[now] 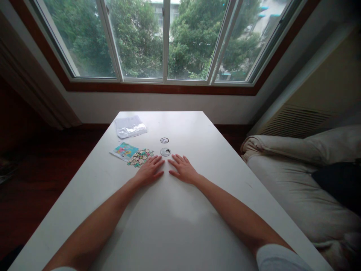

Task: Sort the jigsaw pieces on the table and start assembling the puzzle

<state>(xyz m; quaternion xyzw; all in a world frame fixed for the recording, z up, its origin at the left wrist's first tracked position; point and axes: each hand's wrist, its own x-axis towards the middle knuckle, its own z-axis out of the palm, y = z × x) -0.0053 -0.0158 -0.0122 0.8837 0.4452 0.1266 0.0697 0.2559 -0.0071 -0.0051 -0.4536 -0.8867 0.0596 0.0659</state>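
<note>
My left hand (150, 170) lies flat on the white table (169, 226), fingers spread, holding nothing. Its fingertips are beside a heap of small jigsaw puzzle pieces (138, 158), some showing colour and others a pale back. Palm down, my right hand (182, 168) rests on the table too, fingers apart and nothing in them. Just beyond the fingertips is a round black-and-white disc (165, 152), and a smaller round one (164, 140) lies farther back. A colourful picture sheet (124, 150) sits left of the pieces, its corner touching or close to the heap.
A clear plastic bag (131, 127) lies at the table's far left. Beyond the table is a wall with a wide window (166, 45). To the right stands a pale sofa (282, 188) with a dark cushion (341, 184). A curtain (34, 75) hangs at the left.
</note>
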